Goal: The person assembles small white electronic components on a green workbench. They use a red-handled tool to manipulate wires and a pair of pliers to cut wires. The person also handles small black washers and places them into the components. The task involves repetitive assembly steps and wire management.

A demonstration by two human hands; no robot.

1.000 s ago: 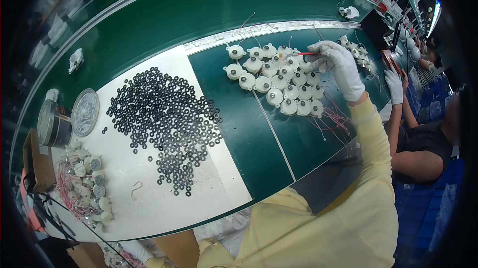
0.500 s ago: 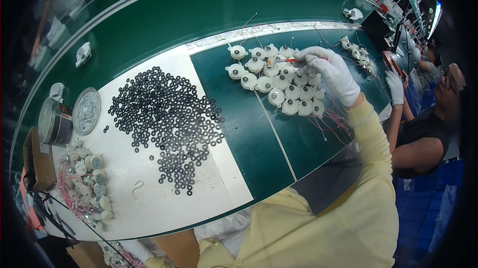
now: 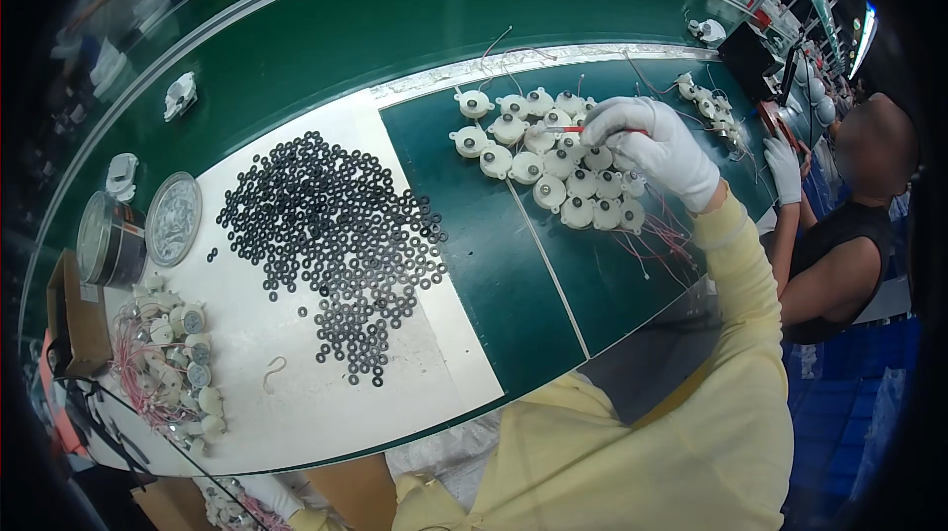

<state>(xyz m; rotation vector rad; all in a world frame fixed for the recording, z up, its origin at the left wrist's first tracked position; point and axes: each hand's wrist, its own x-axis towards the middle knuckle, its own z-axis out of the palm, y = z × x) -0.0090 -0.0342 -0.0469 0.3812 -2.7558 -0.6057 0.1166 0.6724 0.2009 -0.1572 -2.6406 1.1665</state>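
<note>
Right hand (image 3: 657, 148), white-gloved, grip clenched round a thin red tool (image 3: 570, 129), tip over the clustered white motors (image 3: 553, 161). Left hand (image 3: 265, 496) cut off at bottom edge; grip unreadable.

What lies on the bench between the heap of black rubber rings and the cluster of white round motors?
In the head view, only bare dark green mat separates the black rings from the white motors.

Bright even light, fisheye bending, dark corners
</note>
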